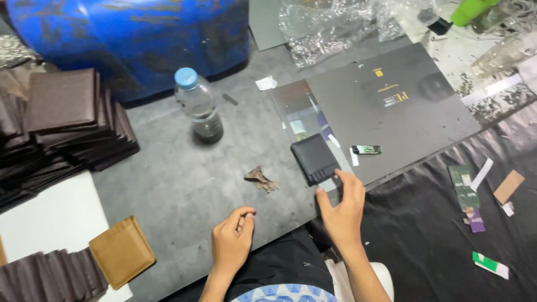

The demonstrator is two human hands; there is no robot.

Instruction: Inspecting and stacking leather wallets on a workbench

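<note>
One right hand (342, 208) touches a black wallet (315, 159); left hand (232, 239) curled.

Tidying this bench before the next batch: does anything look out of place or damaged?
A crumpled brown scrap lies loose on the grey table, apart from the wallet stacks. Paper strips are scattered on the black sheet to the right. The right hand touches a black wallet, which looks intact.

My right hand (342, 208) hid the near edge of the black wallet (315, 159), and the far-left blue barrel (134, 39) was cut off.
</note>
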